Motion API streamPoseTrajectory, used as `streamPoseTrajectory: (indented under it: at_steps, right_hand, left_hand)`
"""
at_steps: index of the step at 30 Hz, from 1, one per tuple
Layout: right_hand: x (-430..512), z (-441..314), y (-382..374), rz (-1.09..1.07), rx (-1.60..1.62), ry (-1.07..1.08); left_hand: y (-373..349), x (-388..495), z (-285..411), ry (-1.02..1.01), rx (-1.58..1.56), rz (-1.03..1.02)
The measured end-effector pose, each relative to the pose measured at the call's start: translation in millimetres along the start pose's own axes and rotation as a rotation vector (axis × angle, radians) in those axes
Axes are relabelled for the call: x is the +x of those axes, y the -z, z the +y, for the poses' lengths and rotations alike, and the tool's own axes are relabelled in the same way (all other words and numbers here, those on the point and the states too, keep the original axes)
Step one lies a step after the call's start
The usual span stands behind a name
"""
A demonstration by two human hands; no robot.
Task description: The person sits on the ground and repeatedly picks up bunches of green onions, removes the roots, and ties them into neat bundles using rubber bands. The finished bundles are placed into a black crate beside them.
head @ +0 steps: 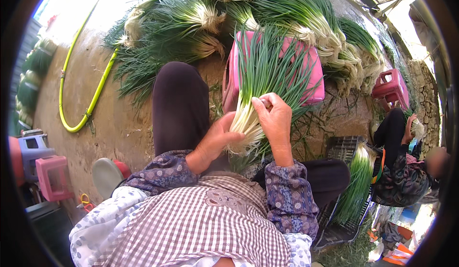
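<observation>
A bunch of scallions [247,118] lies with its green leaves across a pink plastic stool [315,80], its white roots towards me. My left hand [218,136] is wrapped around the white lower stalks from the left, with the thumb across them near the roots. At the right side of the bunch, my right hand [274,118] has its thumb and bent fingers pinched together on the stalks. Whether a single leaf is between those fingertips is too small to tell. Loose green trimmings [304,134] lie on the ground beyond my right hand.
Heaps of scallions [193,16] surround the stool's far side. A yellow-green hose [96,98] curves over the ground at left. Left of me are a small pink stool [53,177] and scissors [86,202]. At right, a black crate [330,227] holds scallions beside a seated person [401,181].
</observation>
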State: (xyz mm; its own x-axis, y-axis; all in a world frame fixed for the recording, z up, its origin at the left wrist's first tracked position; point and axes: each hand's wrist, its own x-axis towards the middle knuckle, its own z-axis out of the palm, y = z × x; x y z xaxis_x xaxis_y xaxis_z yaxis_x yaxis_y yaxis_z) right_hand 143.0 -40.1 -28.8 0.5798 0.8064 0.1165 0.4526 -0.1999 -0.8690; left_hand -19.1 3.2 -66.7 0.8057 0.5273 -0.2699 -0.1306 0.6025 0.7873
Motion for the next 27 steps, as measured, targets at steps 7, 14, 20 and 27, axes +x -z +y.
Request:
streamPoseTrajectory:
  at_steps: [7, 14, 20, 27]
  right_hand:
    - [-60, -23, 38, -0.377, 0.716, -0.353]
    - [-70, 17, 138, 0.569, 0.439, -0.24]
    - [-84, 65, 130, 0.442, -0.464, -0.042]
    - [-97, 65, 103, 0.192, -0.341, -0.029]
  left_hand:
    - [6, 3, -5, -0.028, -0.061, 0.029]
    - [-20, -2, 34, -0.038, 0.093, 0.078]
    - [-37, 7, 157, -0.356, 0.132, -0.007]
    - [-47, 48, 333, -0.638, 0.691, -0.077]
